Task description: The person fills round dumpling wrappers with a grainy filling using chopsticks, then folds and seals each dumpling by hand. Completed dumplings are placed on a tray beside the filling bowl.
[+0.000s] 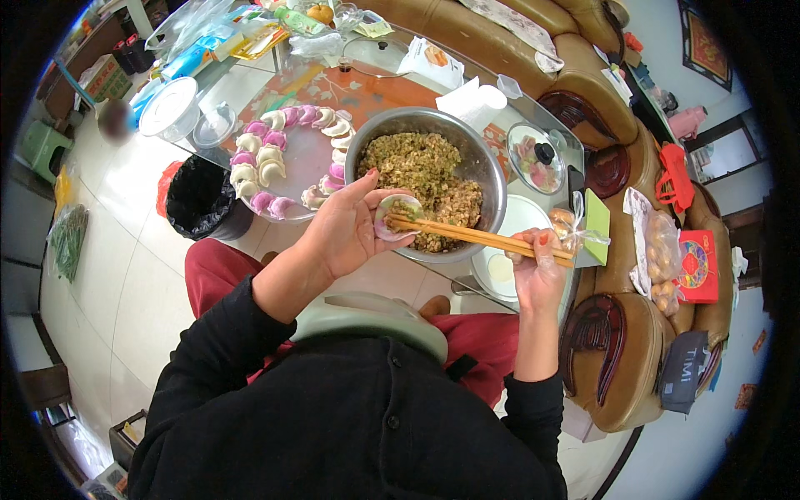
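On the fingers of my left hand [340,228] rests a round dumpling wrapper [382,230], pale with purplish marbling, with some filling on it. My right hand [539,269] grips a pair of wooden chopsticks [475,235] near their thick ends; their tips touch the filling on the wrapper. Just beyond my hands stands a stainless steel bowl [494,209] holding chopped green and brown filling [409,156]. To its left, a round tray [303,159] carries white and purple dumplings [270,164] set around its edge. Beside my right hand is a white bowl [524,215] with a pale round thing inside.
A glass table [431,278] bears a glass lid [536,156], a paper roll [487,100] and a lidded plastic tub [169,112]. A black-lined bin [203,200] stands on the floor at left. Leather sofas [600,112] line the back and right. A green basin or stool [369,319] is by my lap.
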Demonstrator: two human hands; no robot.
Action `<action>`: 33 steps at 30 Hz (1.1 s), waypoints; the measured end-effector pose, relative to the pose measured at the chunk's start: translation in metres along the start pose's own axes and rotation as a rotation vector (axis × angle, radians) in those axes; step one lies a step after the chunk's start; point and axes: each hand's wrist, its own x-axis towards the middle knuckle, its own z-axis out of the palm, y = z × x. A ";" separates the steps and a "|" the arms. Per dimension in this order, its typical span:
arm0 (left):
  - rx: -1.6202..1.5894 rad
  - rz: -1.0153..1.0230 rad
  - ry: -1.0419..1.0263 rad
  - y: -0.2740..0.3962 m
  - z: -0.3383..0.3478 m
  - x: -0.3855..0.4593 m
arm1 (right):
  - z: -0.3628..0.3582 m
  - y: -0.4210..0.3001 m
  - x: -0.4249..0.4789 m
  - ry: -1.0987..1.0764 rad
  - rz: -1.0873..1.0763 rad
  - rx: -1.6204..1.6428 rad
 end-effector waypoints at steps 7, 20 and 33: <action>0.017 -0.004 0.004 -0.001 -0.004 -0.006 | 0.003 -0.009 -0.001 -0.023 0.003 -0.028; 0.582 0.122 -0.188 -0.008 0.010 -0.015 | 0.000 -0.009 -0.006 0.057 0.031 0.058; 0.354 0.156 -0.087 -0.007 0.009 -0.009 | -0.001 -0.019 -0.025 0.075 -0.095 0.148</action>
